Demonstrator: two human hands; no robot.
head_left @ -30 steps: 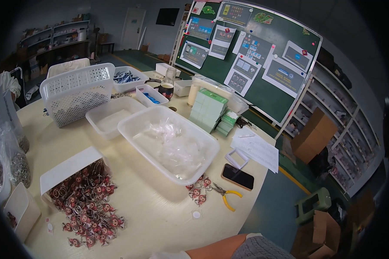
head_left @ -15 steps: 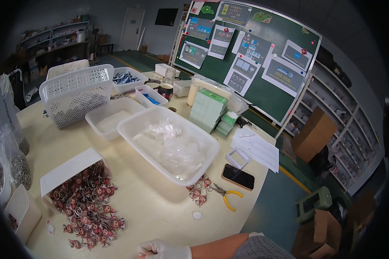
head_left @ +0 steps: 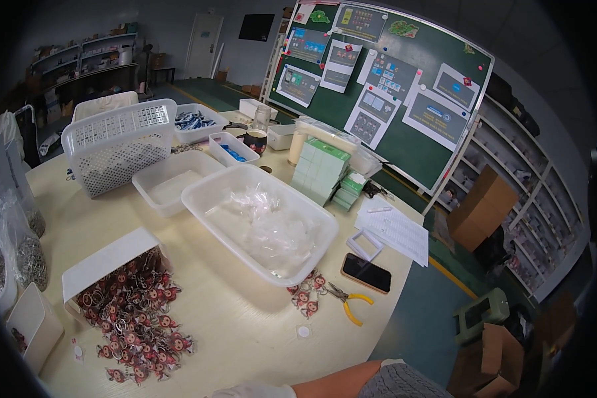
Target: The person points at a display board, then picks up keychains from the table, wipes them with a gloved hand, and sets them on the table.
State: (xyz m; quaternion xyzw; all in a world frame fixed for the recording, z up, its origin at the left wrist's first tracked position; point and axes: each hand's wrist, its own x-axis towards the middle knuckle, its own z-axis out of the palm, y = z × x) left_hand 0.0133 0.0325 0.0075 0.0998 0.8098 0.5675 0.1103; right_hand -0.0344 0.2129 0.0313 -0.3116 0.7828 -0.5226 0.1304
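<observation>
A gloved hand (head_left: 249, 391) pokes in at the six o'clock edge of the table (head_left: 245, 331), with a bare forearm and a grey sleeve (head_left: 395, 383) trailing off toward five o'clock. Only the top of the white glove shows, so I cannot tell how far its fingers are spread or whether it has hold of anything; which hand it is I cannot tell either. No second hand is in sight.

Nearest it, up at about ten o'clock, lies a heap of red keychains (head_left: 139, 318), spilling out of a tipped white box (head_left: 106, 262) and fanning down toward the table's near edge. The hand is near the heap's lower fringe but apart from it.

At the table's middle sits a large clear tub (head_left: 205, 196) holding crumpled clear bags (head_left: 268, 225). Just below its near corner, at about one o'clock from the hand, lies a small cluster of charms (head_left: 307, 294), with yellow-handled pliers (head_left: 348, 302) beside them and a dark phone (head_left: 366, 272) just beyond. A small white cap (head_left: 302, 331) lies alone between the charms and the hand.

Farther off, at eleven o'clock, a white basket (head_left: 119, 149) rests on its side, with a smaller tub (head_left: 149, 182) just beside it. A stack of green boxes (head_left: 320, 170) stands at twelve o'clock, and papers (head_left: 395, 232) lie near the two o'clock edge.
</observation>
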